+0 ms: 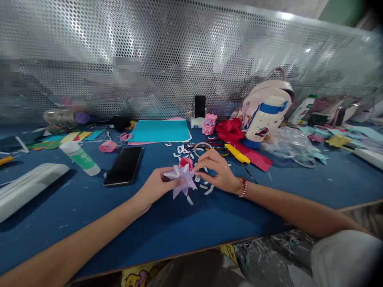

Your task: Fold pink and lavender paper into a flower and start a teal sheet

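Note:
Near the middle of the blue table, my left hand (160, 184) grips a pointed purple paper star (184, 181) by its left side, with the thumb across its front. At the star's upper right, my right hand (217, 169) has its thumb and index finger pinched together at a point's tip; whether a small piece sits between them is too small to tell. A pink paper roll (186, 162) shows just behind the star. White paper scraps (208, 189) lie around and behind the hands.
A black phone (124, 165) and a glue tube (80, 158) lie left. Behind are blue sheets (161, 131), a phone on a stand (200, 107) and a yellow cutter (237, 153). A bottle (265, 121) and a backpack (279, 87) stand at the right back.

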A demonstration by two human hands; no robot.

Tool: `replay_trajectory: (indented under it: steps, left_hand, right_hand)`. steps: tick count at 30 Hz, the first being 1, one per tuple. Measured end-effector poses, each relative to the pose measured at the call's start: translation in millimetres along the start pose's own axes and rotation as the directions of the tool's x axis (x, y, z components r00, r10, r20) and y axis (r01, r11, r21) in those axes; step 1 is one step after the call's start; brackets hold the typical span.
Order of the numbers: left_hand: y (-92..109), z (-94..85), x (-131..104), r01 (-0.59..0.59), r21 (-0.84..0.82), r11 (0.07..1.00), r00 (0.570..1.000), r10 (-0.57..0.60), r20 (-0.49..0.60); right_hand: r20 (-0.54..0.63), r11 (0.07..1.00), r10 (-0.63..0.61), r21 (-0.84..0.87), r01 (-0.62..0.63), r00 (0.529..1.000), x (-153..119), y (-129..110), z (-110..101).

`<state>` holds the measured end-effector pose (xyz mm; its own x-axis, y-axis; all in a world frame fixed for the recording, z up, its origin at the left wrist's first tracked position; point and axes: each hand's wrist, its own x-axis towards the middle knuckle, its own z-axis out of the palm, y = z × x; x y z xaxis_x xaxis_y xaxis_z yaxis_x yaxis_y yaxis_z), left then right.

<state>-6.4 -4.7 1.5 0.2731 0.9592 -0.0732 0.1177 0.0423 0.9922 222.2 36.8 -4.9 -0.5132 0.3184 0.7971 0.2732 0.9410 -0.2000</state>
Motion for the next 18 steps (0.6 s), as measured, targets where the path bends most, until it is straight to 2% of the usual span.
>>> replay_trajectory:
  steps: [8,11,14,18]
  left_hand:
    - [-1.7,2.7,0.2,-0.022,-0.062,0.998,0.990,0.013,-0.138]
    - [-2.3,2.7,0.6,-0.033,-0.038,0.999,0.990,0.027,-0.142]
    - [-4.3,2.4,0.7,-0.045,0.058,0.997,0.992,0.051,-0.116]
    - [-7.4,3.2,-0.8,-0.059,0.167,0.984,0.994,0.073,-0.078]
  right_hand:
    - [0.062,0.996,0.069,0.047,-0.072,0.996,-0.2,-2.4,0.0]
    - [0.041,0.996,0.069,0.045,-0.071,0.997,-0.6,-4.6,-0.3]
    - [0.008,0.998,0.038,-0.042,-0.038,0.999,-0.5,-7.1,0.0]
    - [0.065,0.981,-0.035,-0.188,0.047,0.997,-0.2,-8.6,1.8]
